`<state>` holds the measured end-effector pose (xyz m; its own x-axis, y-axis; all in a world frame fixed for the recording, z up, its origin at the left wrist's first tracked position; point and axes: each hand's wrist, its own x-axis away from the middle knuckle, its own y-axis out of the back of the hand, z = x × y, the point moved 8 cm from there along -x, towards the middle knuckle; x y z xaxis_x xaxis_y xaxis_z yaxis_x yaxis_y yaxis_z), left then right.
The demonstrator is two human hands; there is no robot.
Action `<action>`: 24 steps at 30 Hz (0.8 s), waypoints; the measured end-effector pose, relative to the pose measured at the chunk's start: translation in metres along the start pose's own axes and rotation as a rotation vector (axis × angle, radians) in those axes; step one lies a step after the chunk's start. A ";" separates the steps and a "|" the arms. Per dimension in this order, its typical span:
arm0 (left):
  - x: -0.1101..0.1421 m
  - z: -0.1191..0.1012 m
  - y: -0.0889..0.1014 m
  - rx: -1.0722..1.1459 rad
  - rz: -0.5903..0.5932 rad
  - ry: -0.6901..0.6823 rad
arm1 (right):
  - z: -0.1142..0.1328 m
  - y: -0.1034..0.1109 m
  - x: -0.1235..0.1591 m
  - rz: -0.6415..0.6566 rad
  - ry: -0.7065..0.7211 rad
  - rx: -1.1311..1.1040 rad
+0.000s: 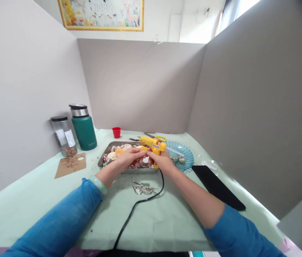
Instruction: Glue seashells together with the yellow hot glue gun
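Observation:
A yellow hot glue gun (152, 143) is in my right hand (162, 159), whose fingers wrap round its handle; its nozzle points left over the tray. From the back of the gun sticks a translucent glue stick (176, 151). My left hand (132, 157) meets the right hand's fingertips in a pinch, and whatever lies between the fingers is too small to make out. Below both hands sits a metal tray (129, 171) of seashells (119, 152). Several small metal clips (142, 188) lie in a pile in front of the tray.
The glue gun's black cord (132, 210) runs to the front edge. A blue plate (187, 151) and black mat (219, 187) are at right, scissors (160, 138) behind. At left stand a green bottle (84, 132), a jar (64, 137), a brown board (70, 166) and a red cup (116, 132).

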<state>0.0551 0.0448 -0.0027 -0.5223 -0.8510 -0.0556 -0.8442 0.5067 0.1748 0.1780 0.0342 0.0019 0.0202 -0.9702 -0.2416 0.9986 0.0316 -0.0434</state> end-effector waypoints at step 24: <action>-0.005 0.003 0.009 0.084 -0.120 0.012 | -0.001 0.001 -0.003 -0.028 -0.005 0.030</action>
<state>0.0497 0.0538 -0.0038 -0.4163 -0.9073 -0.0594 -0.9077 0.4110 0.0846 0.1790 0.0375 0.0012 -0.0080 -0.9717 -0.2361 0.9998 -0.0030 -0.0212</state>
